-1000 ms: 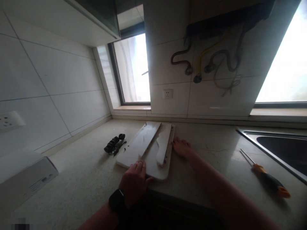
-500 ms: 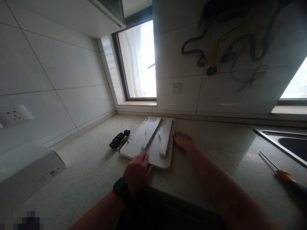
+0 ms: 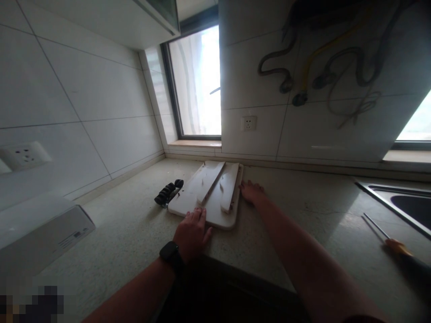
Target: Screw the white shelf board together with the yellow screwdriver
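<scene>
A white board (image 3: 186, 197) with rounded corners lies flat on the counter. Two narrower white panels (image 3: 212, 179) rest on it, the right one with a curved cut-out; small pegs or screws stick up. My left hand (image 3: 191, 233), a black watch on its wrist, lays its fingers over the board's near edge with the thumb out to the side. Against the right edge, my right hand (image 3: 252, 193) touches with its fingers stretched out. Just left of the board sits a row of black casters or wheel-like parts (image 3: 165, 193).
A screwdriver (image 3: 399, 246) lies on the counter (image 3: 289, 215) at the right, near a metal sink (image 3: 377, 184). At the left is a white box (image 3: 50, 229). Tiled walls with sockets (image 3: 248, 123), a window (image 3: 198, 85) and hanging hoses (image 3: 276, 67) stand behind.
The board and its panels have slid a little away from me toward the wall, both hands moving along with it. The view has shifted slightly.
</scene>
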`<state>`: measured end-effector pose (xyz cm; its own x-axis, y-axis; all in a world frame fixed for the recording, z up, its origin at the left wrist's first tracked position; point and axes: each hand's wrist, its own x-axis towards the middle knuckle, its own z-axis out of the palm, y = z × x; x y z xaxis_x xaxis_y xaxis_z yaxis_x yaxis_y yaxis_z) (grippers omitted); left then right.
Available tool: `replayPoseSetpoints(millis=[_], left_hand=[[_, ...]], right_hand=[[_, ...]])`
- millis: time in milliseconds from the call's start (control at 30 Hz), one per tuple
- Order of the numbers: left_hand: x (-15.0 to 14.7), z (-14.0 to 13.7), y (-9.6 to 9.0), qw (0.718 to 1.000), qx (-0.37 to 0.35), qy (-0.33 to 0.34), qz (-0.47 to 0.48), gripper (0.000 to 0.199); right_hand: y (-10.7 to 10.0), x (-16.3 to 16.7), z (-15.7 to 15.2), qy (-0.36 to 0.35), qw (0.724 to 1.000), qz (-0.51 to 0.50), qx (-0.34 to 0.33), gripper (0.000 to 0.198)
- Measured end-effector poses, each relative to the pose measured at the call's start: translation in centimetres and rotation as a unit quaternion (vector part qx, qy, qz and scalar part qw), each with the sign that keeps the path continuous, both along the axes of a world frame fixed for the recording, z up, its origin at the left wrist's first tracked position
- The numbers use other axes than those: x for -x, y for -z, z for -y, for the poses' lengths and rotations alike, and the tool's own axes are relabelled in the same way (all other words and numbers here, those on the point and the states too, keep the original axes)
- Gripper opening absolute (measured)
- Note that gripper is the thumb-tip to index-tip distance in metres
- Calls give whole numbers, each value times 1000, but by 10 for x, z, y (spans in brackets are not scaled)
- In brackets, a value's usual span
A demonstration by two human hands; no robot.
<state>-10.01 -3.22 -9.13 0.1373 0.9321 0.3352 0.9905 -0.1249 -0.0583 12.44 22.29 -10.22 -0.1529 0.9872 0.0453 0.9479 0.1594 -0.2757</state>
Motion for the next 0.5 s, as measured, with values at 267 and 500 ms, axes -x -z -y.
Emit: replayPoseSetpoints(millis=[267, 500], left_hand=[[1, 1, 2, 1000, -3, -5, 21, 59], [1, 6, -5, 998, -26, 36, 47, 46]], right_hand=[[1, -8, 27, -14, 991, -42, -129, 49], [-25, -86, 74, -31, 979, -83, -182, 40]])
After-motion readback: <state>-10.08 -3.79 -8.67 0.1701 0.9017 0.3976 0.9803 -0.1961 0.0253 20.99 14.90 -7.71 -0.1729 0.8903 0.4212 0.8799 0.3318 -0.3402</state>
